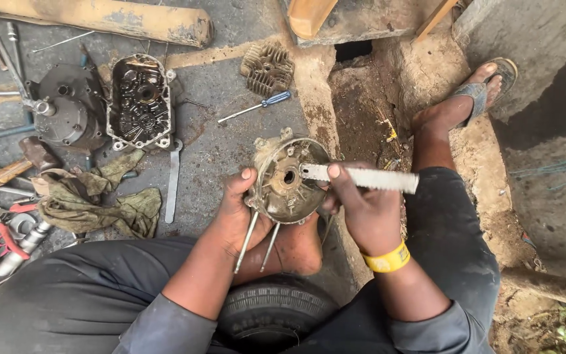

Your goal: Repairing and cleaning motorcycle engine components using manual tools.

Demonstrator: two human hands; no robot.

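My left hand [234, 210] grips the round casing [287, 178], right hand [361, 213] pinches the blade [361, 177]; one screwdriver [257, 107], one rag [99, 196] nearby.

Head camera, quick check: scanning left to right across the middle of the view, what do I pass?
Hammer → green rag → flat wrench → left hand → round engine part → right hand holding the hacksaw blade.

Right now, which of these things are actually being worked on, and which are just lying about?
In hand:
round engine cover, held by left hand
flat metal blade, held by right hand

Lying about:
blue-handled screwdriver
open engine case
finned cylinder part
greasy rag
hammer
spanner
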